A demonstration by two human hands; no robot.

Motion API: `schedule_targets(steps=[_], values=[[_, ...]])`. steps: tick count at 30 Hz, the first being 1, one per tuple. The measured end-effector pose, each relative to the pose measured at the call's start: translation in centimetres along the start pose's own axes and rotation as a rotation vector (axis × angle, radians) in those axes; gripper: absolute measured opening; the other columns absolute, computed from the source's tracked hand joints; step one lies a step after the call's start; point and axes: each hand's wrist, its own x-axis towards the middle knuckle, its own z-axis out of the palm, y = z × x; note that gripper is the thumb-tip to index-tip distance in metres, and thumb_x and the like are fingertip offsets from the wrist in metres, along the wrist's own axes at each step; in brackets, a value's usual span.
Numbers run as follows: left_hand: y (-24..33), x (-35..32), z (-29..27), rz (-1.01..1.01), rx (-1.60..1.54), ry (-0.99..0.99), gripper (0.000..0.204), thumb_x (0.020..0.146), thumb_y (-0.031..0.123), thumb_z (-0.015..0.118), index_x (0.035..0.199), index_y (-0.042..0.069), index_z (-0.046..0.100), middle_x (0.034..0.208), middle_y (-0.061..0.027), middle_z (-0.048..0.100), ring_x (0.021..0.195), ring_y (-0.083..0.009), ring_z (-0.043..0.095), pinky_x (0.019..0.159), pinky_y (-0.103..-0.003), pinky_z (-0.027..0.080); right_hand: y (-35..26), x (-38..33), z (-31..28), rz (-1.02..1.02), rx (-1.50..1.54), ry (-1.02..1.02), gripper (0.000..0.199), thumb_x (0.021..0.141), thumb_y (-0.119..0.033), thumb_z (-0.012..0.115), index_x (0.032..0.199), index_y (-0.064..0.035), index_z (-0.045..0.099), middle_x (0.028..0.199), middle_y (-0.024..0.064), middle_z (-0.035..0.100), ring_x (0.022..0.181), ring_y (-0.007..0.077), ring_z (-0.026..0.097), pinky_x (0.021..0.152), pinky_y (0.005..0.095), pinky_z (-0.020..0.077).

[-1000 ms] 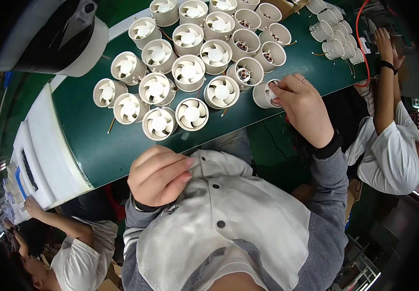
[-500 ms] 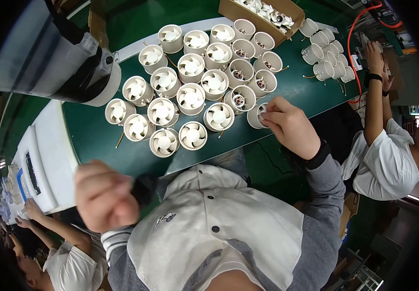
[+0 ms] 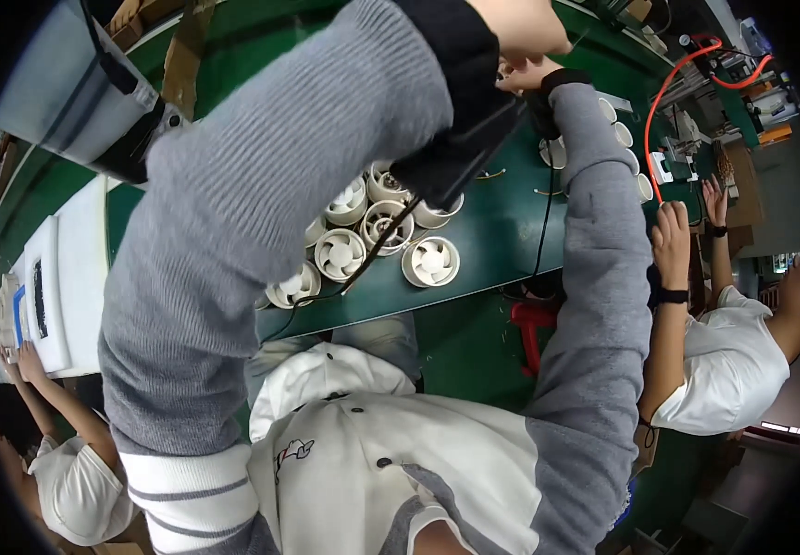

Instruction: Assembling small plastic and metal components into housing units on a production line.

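Both my arms stretch across the bench toward its far side. My left hand (image 3: 525, 26) is at the top edge of the view, its visible fingers curled. Just below it and close against it is my right hand (image 3: 529, 74), fingers bent inward. Whatever lies between them is hidden. A black band wraps my left wrist, and a thin black cord (image 3: 379, 248) hangs from it over the bench. Under my left arm stand several white round fan housings; a nearer fan (image 3: 431, 262) shows its blades, and another housing (image 3: 388, 227) shows spokes.
More white housings (image 3: 622, 135) stand beyond my right sleeve. A red hose (image 3: 651, 134) curves past the green bench's (image 3: 502, 217) right end. A clear bin (image 3: 62, 92) is at far left. One person (image 3: 714, 361) sits at right, another (image 3: 80, 462) at left. A red object (image 3: 531, 338) shows below the bench.
Both hands have moved up to the far side of the bench, my right hand leaving the white housing it held. My left arm now covers many of the fans. The view has shifted.
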Motion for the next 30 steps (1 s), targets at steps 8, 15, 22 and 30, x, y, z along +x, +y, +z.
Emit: schedule_targets(steps=[8,15,22,30], values=[[-9.7,8.0,2.3,-0.198,0.778,-0.367,0.019,0.068,0.016,0.074,0.083,0.004,0.072,0.079,-0.0145,0.068,0.071,-0.0284,0.067,0.064,-0.034,0.053,-6.4,-1.8,-0.9,0.223,-0.009,0.128,0.029,0.078,-0.022,0.073,0.091,-0.0015,0.058,0.076,0.0089,0.062,0.069,0.0200,0.060,0.064,0.0313,0.0492],[-16.2,8.7,7.1,-0.026,0.958,-0.757,0.031,0.061,0.009,0.077,0.091,0.009,0.072,0.089,-0.0125,0.070,0.089,-0.0272,0.066,0.078,-0.038,0.051,-15.8,-13.7,0.3,0.077,0.010,0.524,0.020,0.075,-0.005,0.072,0.085,-0.0010,0.054,0.082,0.0078,0.058,0.069,0.0212,0.058,0.060,0.0306,0.0467],[-16.7,8.7,9.6,0.113,0.869,-0.849,0.025,0.059,0.006,0.076,0.083,0.007,0.069,0.085,-0.0126,0.068,0.085,-0.0291,0.065,0.076,-0.039,0.051,-19.0,-20.5,7.0,0.250,-0.018,0.337,0.017,0.074,-0.001,0.068,0.087,-0.0004,0.057,0.091,0.0113,0.059,0.081,0.0314,0.060,0.070,0.0375,0.0489],[-17.6,8.2,9.4,0.124,0.802,-0.733,0.026,0.059,0.007,0.075,0.084,0.007,0.068,0.083,-0.0130,0.067,0.084,-0.0295,0.064,0.073,-0.038,0.051,-18.7,-20.6,7.5,0.297,0.015,0.391,0.018,0.075,-0.003,0.068,0.092,-0.0006,0.063,0.090,0.0121,0.059,0.080,0.0322,0.060,0.069,0.0388,0.0493]])
